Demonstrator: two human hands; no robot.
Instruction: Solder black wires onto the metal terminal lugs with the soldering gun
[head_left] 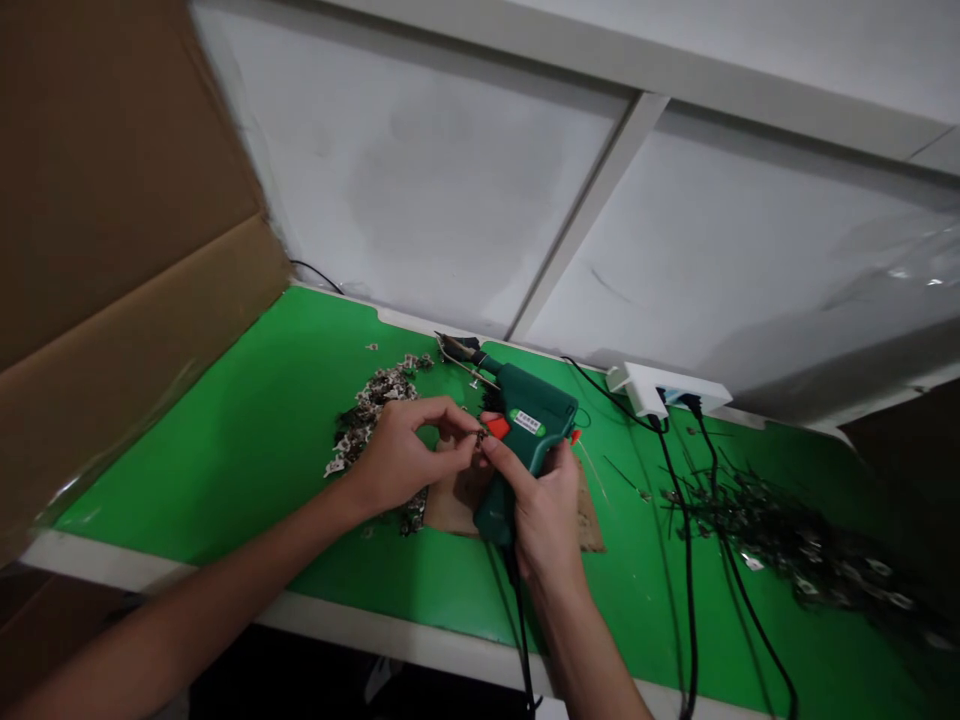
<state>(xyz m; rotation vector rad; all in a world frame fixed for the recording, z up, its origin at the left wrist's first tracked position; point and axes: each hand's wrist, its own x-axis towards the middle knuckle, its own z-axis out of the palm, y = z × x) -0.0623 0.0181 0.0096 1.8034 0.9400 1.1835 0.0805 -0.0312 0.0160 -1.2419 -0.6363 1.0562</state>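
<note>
A green soldering gun (534, 415) (apparently labelled), right hand (546, 510) holding.

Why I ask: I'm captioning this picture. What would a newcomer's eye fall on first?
Probably the dark-green gun-shaped tool with its orange trigger, held in the right hand near the middle of the bright green tabletop. Just beside the trigger, the left hand pinches a tiny part. Next come the two heaps of small metal pieces: one beyond the left hand, the other sprawling at the far right.
</note>
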